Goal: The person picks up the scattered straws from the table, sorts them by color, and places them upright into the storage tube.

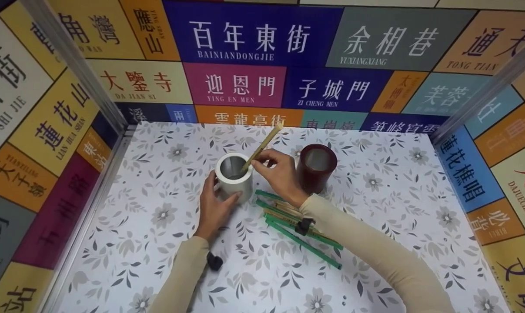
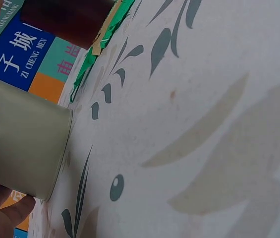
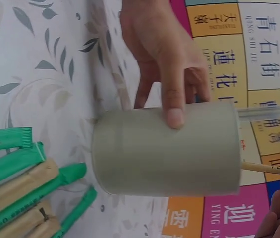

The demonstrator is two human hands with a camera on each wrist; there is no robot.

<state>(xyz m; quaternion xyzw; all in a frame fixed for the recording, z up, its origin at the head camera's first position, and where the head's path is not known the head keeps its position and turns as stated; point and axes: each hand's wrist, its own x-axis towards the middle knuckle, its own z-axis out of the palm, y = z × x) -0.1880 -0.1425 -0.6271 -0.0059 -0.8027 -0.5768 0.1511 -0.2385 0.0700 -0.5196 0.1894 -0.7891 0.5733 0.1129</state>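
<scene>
Curling round the pale cup, our left grip holds it by its outer wall, thumb on the near side and fingers on the left, so the cup stands upright on the bench with its mouth facing up. Just right of that grip comes the tan stick, and here we find the relation that counts: its lower end is over the mouth, and the right wrist view shows it passing behind the rim, though how deep we cannot tell. Its long axis is tilted against the cup's upright one, the upper end leaning up, away from us and to the right. Our right grip is narrow, pinching the stick nearer its lower end; it is the closer of the two to the stick, just beside the rim. Below that grip, toward us and partly under the right sleeve, lie the green and brown strips. Just right of it stands the dark red cup, upright; whether the two touch, we cannot tell.
</scene>
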